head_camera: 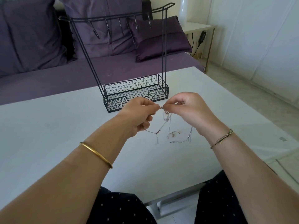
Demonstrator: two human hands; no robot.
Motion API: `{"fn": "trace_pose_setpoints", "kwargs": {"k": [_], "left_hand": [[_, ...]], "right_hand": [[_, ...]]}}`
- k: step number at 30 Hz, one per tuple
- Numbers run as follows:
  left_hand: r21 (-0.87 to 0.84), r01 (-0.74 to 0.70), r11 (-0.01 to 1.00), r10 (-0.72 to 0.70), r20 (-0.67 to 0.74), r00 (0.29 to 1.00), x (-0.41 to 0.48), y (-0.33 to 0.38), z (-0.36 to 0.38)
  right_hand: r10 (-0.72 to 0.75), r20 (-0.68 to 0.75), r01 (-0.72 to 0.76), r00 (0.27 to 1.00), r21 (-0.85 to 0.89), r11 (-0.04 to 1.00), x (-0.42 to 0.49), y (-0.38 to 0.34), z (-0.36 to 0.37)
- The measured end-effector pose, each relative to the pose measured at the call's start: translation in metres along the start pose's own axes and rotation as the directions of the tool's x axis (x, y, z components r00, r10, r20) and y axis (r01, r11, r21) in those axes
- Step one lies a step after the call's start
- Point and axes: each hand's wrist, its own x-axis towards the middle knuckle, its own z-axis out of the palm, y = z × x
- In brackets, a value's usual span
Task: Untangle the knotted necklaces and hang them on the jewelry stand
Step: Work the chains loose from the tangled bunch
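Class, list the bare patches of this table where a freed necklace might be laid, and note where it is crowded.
Bare: the left of the table, between sofa, jewelry stand and left forearm; the right stretch between stand, right hand and table edge. Crowded: under the left hand and right hand, where the tangled necklaces hang and trail.

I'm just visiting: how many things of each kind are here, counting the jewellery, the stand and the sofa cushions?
Black wire jewelry stand: 1
Knotted necklace bunch: 1 (separate chains too tangled to count)
Gold bangle: 1
Thread bracelet: 1
Purple cushions: 3
Total: 7
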Motion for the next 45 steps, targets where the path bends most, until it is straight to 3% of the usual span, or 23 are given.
{"fn": "trace_pose_setpoints", "kwargs": {"k": [10, 16, 20, 28, 33, 45], "left_hand": [[0.091, 0.0, 0.996, 0.003, -0.03, 1.0, 0.002, 0.001, -0.005], [0.123, 0.026, 0.992, -0.028, 0.021, 0.999, 0.0, 0.001, -0.005], [0.101, 0.062, 0.993, -0.07, 0.078, 0.995, -0.002, 0.003, -0.004], [0.027, -0.004, 1.0, 0.0, 0.15, 0.989, -0.005, 0.001, 0.002], [0.02, -0.083, 0.996, 0.08, 0.132, 0.988, -0.004, 0.002, 0.006], [0.053, -0.123, 0.991, 0.122, 0.019, 0.992, 0.0, 0.001, 0.001]], "right_hand": [[0.057, -0.098, -0.048, 0.994, 0.093, 0.994, 0.001, -0.001, -0.003], [0.083, -0.14, -0.066, 0.987, 0.117, 0.991, 0.001, -0.003, -0.004], [0.069, -0.132, -0.053, 0.989, 0.127, 0.991, 0.001, -0.003, -0.004], [-0.01, -0.045, 0.02, 0.999, 0.216, 0.976, -0.004, -0.009, -0.003], [-0.027, -0.007, 0.027, 1.0, 0.187, 0.982, -0.004, -0.008, 0.0], [0.049, -0.042, -0.043, 0.998, 0.137, 0.99, -0.001, -0.007, -0.001]]}}
